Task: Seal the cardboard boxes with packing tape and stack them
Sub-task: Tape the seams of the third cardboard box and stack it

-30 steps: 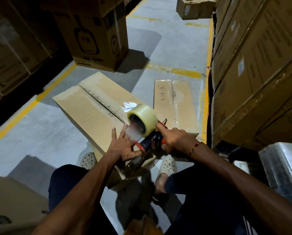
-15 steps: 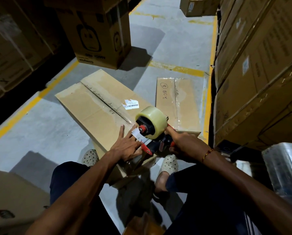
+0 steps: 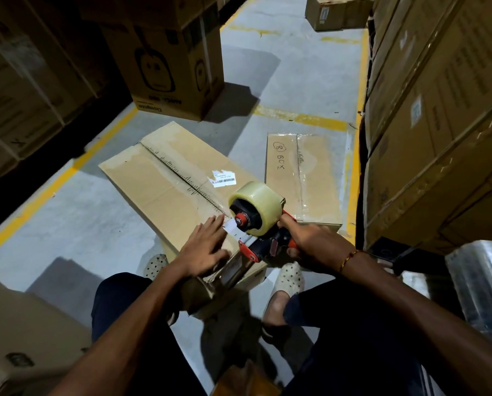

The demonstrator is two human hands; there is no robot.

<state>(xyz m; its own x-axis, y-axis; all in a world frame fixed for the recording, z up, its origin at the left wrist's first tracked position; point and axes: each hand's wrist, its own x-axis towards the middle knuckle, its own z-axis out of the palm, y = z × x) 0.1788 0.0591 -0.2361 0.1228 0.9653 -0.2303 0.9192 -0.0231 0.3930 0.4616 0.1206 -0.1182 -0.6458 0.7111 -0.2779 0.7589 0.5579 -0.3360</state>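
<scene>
A long flat cardboard box (image 3: 159,181) lies on the grey floor in front of me, its centre seam running away from me, a white barcode label (image 3: 224,178) on top. My left hand (image 3: 206,250) presses flat on the box's near end, fingers spread over the tape. My right hand (image 3: 310,241) grips the red-and-black tape dispenser (image 3: 256,221), whose clear tape roll sits at the near end of the seam. A second taped box (image 3: 316,178) marked "BOX" lies flat to the right.
Tall stacks of cartons (image 3: 439,110) wall in the right side. A printed carton (image 3: 167,58) stands ahead, dark stacks (image 3: 24,81) to the left. Yellow floor lines (image 3: 53,184) mark the aisle. A wrapped bundle (image 3: 482,287) sits at the near right. My feet in dotted slippers (image 3: 290,278) flank the box's end.
The dispenser has tilted so that the roll's red hub faces me, and my right hand has shifted slightly right. My left hand has flattened over the tape at the box's near end.
</scene>
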